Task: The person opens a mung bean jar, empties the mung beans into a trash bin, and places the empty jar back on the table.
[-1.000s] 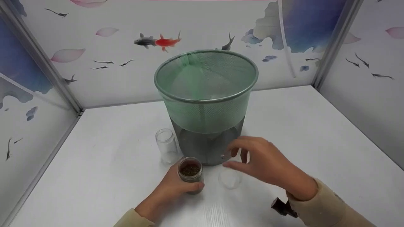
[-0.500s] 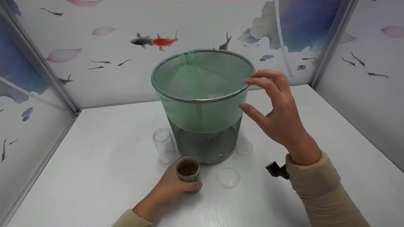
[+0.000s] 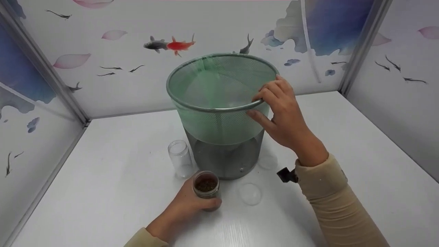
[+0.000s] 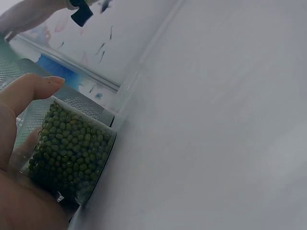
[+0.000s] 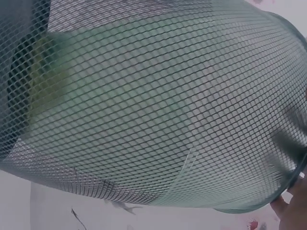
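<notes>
My left hand (image 3: 187, 202) grips a clear jar of green mung beans (image 4: 72, 148), thumb and fingers round its sides. The jar stands upright and uncapped on the white table, its bean-filled mouth showing in the head view. My right hand (image 3: 284, 113) holds the right front rim of a mesh wastebasket (image 3: 226, 161), fingers over the edge and thumb outside. A light green bag (image 3: 219, 127) lines the basket and is folded down over its upper part. In the right wrist view the mesh fills most of the picture, with fingertips at the right edge.
A clear jar (image 3: 180, 157) without beans stands left of the basket. Two clear round lids lie on the table (image 3: 103, 178): one lid (image 3: 250, 193) in front, another lid (image 3: 268, 162) by the basket's right base. Printed panels (image 3: 120, 85) enclose the back and sides.
My right hand has risen from low in front of the basket to its rim and taken hold there. A lid now shows by the basket's right base. My left hand keeps still.
</notes>
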The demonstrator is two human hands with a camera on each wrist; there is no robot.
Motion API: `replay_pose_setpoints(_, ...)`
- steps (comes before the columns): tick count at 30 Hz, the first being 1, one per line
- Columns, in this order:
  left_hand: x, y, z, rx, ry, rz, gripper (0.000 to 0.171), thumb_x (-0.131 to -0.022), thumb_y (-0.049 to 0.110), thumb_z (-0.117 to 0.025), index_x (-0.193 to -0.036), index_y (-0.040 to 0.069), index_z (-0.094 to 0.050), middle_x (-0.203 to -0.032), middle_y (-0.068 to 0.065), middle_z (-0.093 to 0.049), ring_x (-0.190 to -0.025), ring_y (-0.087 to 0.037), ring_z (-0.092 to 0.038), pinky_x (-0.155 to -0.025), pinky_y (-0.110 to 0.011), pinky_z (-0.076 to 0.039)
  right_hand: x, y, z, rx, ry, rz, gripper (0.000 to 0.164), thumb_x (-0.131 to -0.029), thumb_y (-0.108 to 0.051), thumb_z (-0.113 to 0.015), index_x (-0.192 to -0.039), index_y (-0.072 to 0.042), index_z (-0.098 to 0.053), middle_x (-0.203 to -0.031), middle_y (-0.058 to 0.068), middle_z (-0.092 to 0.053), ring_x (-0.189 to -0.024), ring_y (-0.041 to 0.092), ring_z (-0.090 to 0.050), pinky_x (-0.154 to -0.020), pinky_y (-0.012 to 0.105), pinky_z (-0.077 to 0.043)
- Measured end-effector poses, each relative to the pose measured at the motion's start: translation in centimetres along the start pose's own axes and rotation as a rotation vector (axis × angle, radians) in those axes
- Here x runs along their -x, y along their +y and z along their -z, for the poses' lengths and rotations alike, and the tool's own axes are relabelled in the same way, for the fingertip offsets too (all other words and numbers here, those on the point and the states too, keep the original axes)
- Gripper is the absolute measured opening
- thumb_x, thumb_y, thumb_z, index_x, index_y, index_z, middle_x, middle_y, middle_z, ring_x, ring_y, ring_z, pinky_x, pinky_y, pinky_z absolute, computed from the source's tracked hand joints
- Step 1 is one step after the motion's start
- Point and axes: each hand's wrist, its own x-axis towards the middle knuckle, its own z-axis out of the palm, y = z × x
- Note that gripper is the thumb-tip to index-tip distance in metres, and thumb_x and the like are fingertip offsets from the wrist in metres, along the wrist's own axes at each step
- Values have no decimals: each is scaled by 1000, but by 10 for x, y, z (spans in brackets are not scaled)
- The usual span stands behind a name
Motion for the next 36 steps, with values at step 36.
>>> replay_pose_setpoints(36, 17, 82, 42, 93, 272, 63, 83, -82, 14, -93, -151, 14, -49, -143, -10, -58, -134, -26, -53, -113, -52, -43, 1, -2, -9, -36, 70, -17, 28, -97, -18, -78, -106, 0, -59, -110, 19, -57, -123, 38, -52, -128, 58, -15)
